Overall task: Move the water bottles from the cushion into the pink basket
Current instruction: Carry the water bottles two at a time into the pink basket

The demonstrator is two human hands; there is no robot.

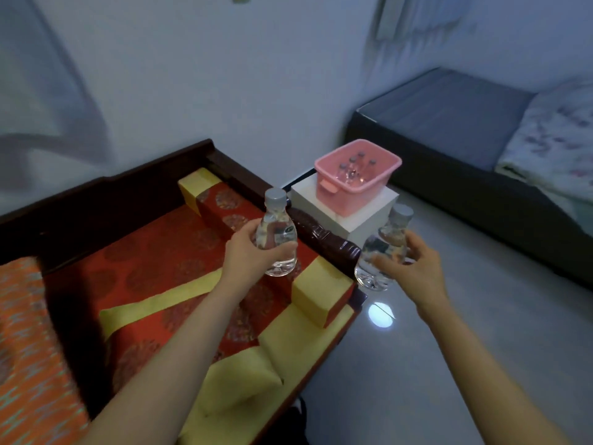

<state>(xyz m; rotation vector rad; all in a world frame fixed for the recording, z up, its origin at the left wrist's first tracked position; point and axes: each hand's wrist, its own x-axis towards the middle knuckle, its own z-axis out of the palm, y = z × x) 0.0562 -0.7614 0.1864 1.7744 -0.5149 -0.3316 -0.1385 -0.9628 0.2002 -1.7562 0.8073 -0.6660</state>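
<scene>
Above a red-and-gold cushion (pixel 154 261), a person's left hand (pixel 253 248) curls around 1 upright water bottle (pixel 277 232) while the right hand (pixel 414 268) grips the other bottle (pixel 385 242) over the floor (pixel 449 364). About 4 bottles (pixel 356 167) already stand in the pink basket (pixel 330 184) ahead; none shows on the cushion.

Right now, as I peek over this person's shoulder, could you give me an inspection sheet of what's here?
Surface: red and yellow cushion on a dark wooden bench.
Job's things: pink basket on a white box, several capped bottles inside.
Clutter: orange patterned cloth at left.
Hands: left hand grips left bottle; right hand grips right bottle.
Cables: nothing seen.
Surroundings: pale wall, glossy floor, bed at right.
</scene>
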